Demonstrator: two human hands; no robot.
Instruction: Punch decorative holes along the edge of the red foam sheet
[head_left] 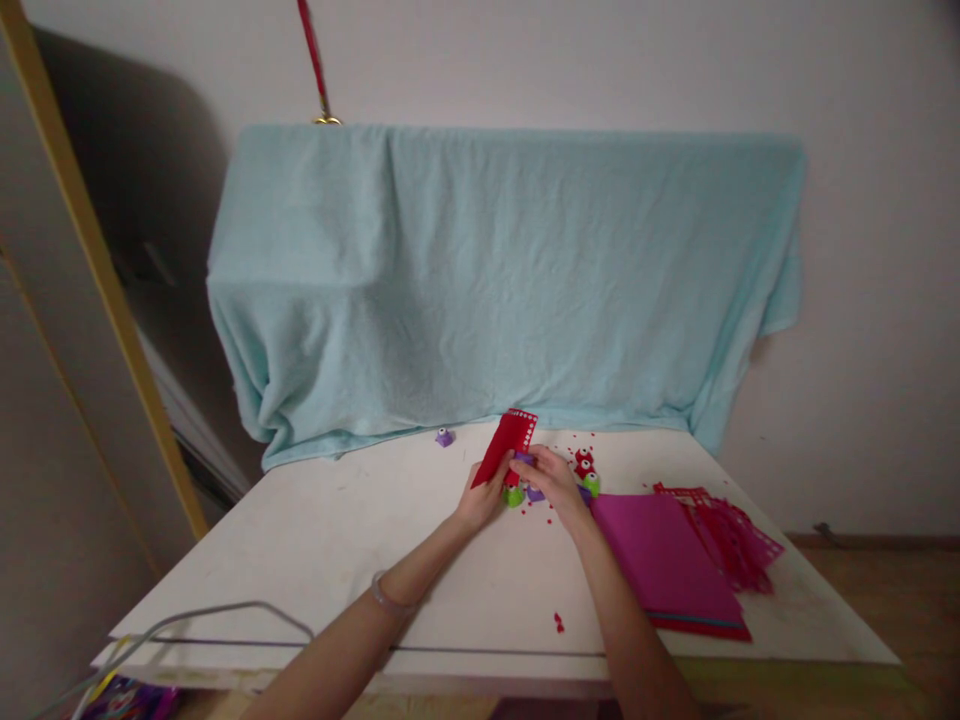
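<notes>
Red punched-edge paper strip (504, 446) held tilted in left grip (480, 497); right grip (546, 474) on a purple punch (523, 458).

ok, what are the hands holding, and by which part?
The left hand grips a red paper strip by its lower end. The right hand closes over a small purple punch at the strip's lower edge; its exact hold is hidden.

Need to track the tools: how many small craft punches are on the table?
At least 6 punches: a purple one alone near the blue cloth; green and purple under the hands; two red and one green right of them. Hands may hide more.
</notes>
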